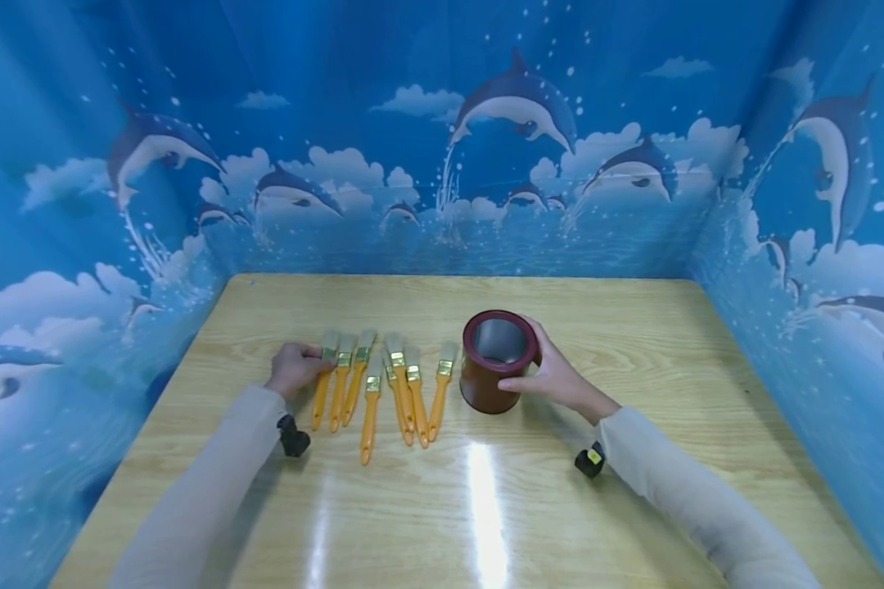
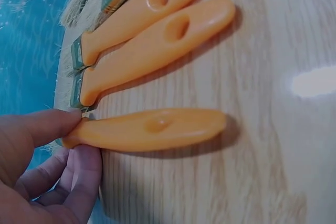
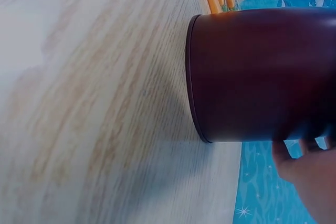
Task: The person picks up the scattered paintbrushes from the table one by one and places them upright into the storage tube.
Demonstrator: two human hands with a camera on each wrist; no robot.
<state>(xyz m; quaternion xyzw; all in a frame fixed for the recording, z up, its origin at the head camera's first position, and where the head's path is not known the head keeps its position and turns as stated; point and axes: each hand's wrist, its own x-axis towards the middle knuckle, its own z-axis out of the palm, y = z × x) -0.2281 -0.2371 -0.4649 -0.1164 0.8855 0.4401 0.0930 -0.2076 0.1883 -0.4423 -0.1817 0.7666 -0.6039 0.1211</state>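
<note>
Dolphin curtains (image 1: 383,131) hang behind the wooden table (image 1: 633,343). Left of the upright can (image 1: 486,379), which the curved right hand (image 1: 552,378) grips, I see brushes (image 1: 369,421), none inside it; the left hand (image 1: 293,370) pinches the farthest brush (image 1: 320,402).

No readable text, labels, brands, numbers or signs.

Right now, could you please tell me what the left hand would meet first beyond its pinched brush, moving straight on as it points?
The left hand would probably first meet the second paintbrush from the left, just beyond its pinched brush, though depth is hard to judge.
</note>
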